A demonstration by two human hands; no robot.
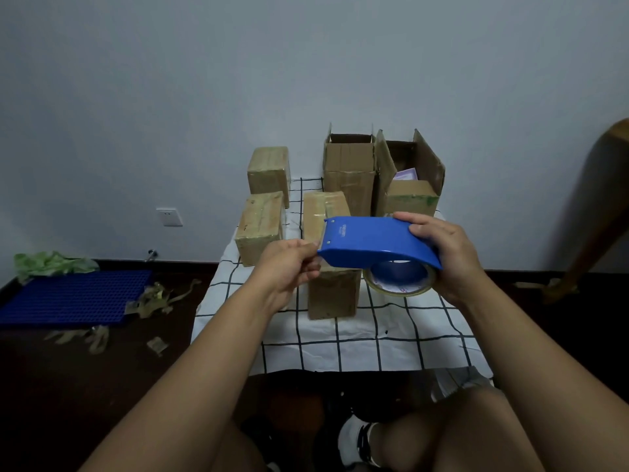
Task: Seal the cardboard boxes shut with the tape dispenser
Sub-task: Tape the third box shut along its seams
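Against a plain pale wall, we look down on a white cloth with a black grid (pixel 343 349) spread over a low surface, with dark floor on both sides. Our right hand (pixel 446 257) is wrapped around the rear end of the blue tape dispenser (pixel 371 241), fingers over its top, holding it in the air above the cloth; the roll of clear tape (pixel 401 284) sits under its housing. Our left hand (pixel 289 267) has its fingers curled and pinched together at the dispenser's front edge; whether they hold the tape's loose end we cannot tell. Just behind and below the dispenser stands a closed box (pixel 332 287), partly hidden by both hands. At the far left of the cloth are two more taped boxes, the nearer one (pixel 260 226) in front of the farther one (pixel 269 172). At the far right, by the wall, stand two boxes with their flaps up: a tall open box (pixel 349 172) and, touching it on the right, a wider open box (pixel 412 195) with something purplish inside. On the floor to the left lie a blue plastic grid mat (pixel 75 298), crumpled tape scraps (pixel 153 299) and a green bag (pixel 51 262), with a wall socket (pixel 169 217) above them.
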